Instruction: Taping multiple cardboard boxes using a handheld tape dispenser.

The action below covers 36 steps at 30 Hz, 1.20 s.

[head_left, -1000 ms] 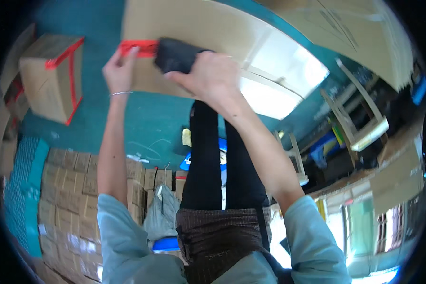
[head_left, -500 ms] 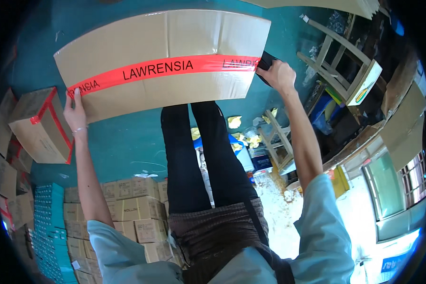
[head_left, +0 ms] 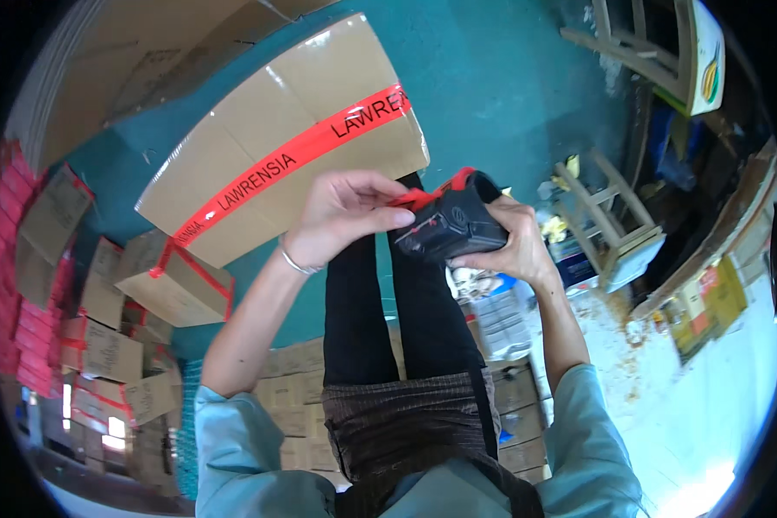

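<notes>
In front of my legs stands a large cardboard box point(head_left: 272, 108), with a strip of red printed tape point(head_left: 311, 147) running along its top. My right hand point(head_left: 518, 246) is wrapped around a black tape dispenser point(head_left: 453, 226) that carries a roll of red tape. From the left, my left hand point(head_left: 332, 216) pinches the loose red tape end point(head_left: 416, 199) at the dispenser's front edge, thumb and forefinger together. Both hands are over my thighs, just on the near side of the box and apart from its surface.
Taped cartons point(head_left: 177, 276) are piled at the left, beside a stack of red packs point(head_left: 26, 285). A small wooden stool point(head_left: 609, 216) and another stool point(head_left: 656, 56) stand at the right. Flat cardboard point(head_left: 147, 60) lies at the far left.
Both hands have left the box and come together in front of my body. The dispenser has moved nearer, and my left hand now grips its tape end. The box appears turned and farther left.
</notes>
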Motion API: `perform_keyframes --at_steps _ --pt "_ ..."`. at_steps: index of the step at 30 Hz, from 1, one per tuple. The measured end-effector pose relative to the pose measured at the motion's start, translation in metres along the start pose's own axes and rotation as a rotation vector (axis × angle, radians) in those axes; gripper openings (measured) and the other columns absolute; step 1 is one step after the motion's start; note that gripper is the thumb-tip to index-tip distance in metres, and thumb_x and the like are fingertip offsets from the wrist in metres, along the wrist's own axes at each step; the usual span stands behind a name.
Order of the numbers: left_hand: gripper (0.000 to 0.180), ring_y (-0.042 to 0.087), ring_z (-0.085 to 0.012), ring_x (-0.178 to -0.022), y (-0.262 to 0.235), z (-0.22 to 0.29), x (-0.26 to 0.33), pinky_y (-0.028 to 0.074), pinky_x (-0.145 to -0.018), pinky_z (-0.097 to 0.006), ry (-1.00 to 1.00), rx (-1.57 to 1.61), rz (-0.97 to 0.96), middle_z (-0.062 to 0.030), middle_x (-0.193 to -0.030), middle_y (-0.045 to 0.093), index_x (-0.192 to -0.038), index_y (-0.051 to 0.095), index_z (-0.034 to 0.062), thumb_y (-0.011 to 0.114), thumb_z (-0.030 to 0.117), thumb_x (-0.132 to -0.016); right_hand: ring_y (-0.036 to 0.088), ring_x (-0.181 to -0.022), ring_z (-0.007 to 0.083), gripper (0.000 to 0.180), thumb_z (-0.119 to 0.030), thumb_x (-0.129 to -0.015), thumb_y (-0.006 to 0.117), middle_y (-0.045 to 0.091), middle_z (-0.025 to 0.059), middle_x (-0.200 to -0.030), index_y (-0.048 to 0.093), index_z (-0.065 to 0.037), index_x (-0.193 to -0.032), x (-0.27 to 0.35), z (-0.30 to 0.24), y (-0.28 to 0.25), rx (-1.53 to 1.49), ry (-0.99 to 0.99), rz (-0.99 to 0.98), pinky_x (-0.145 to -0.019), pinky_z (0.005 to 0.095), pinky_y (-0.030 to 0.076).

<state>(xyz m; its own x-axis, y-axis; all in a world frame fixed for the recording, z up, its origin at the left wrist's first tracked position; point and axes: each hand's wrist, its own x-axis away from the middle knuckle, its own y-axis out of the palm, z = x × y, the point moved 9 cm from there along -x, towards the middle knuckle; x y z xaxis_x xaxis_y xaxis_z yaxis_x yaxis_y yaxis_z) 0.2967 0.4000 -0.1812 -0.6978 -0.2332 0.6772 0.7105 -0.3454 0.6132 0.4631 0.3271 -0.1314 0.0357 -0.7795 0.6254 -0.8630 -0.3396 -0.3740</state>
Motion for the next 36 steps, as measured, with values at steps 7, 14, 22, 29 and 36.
perform_keyframes --at_steps 7,14,22,29,36 --pt "0.025 0.064 -0.0119 -0.08 -0.131 0.201 -0.118 0.05 -0.078 -0.027 0.452 -1.234 0.735 -0.0058 -0.091 0.071 -0.094 0.072 0.0019 0.076 0.018 -0.076 0.068 -0.068 0.0231 0.053 -0.048 -0.069 0.077 0.069 0.0131 -0.072 0.071 0.0 -0.091 0.106 0.13 0.11 -0.169 0.98 0.053 -0.068 0.0342 0.051" --pt "0.043 0.055 -0.0275 -0.114 -0.163 0.119 -0.172 0.041 -0.096 -0.033 0.237 -1.525 0.971 -0.016 -0.124 0.059 -0.122 0.06 0.0056 0.069 0.019 -0.082 0.064 -0.092 0.0383 0.056 -0.052 -0.074 0.065 0.067 0.0236 -0.091 0.069 0.001 -0.093 -0.025 0.189 0.16 -0.099 1.067 0.099 -0.079 0.0446 0.051" --pt "0.042 0.06 -0.0125 -0.094 -0.036 -0.033 0.012 0.047 -0.084 -0.029 0.056 -0.47 0.274 -0.0091 -0.098 0.068 -0.112 0.063 -0.003 0.048 0.034 -0.098 0.067 -0.067 0.03 0.047 -0.04 -0.065 0.082 0.068 0.0163 -0.073 0.069 -0.001 -0.089 0.053 0.02 0.079 -0.046 0.425 0.191 -0.064 0.0385 0.051" --pt "0.018 0.067 -0.017 -0.084 -0.091 -0.011 0.243 0.048 -0.094 -0.035 0.245 0.203 0.837 -0.0123 -0.088 0.071 -0.097 0.07 -0.0014 0.066 0.013 -0.086 0.062 -0.07 0.0325 0.05 -0.044 -0.057 0.082 0.063 0.0153 -0.067 0.069 -0.002 -0.082 -0.087 -0.198 0.142 0.569 -0.495 -0.791 -0.067 0.0431 0.049" --pt "0.052 0.048 -0.0364 -0.122 -0.173 -0.253 0.359 0.034 -0.107 -0.051 0.89 1.73 1.188 -0.0228 -0.128 0.052 -0.125 0.043 -0.0081 0.051 0.033 -0.094 0.069 -0.075 0.0282 0.052 -0.056 -0.065 0.072 0.07 0.0139 -0.08 0.073 -0.006 -0.079 -0.211 -0.44 0.34 1.756 -1.057 -0.642 -0.07 0.0368 0.055"
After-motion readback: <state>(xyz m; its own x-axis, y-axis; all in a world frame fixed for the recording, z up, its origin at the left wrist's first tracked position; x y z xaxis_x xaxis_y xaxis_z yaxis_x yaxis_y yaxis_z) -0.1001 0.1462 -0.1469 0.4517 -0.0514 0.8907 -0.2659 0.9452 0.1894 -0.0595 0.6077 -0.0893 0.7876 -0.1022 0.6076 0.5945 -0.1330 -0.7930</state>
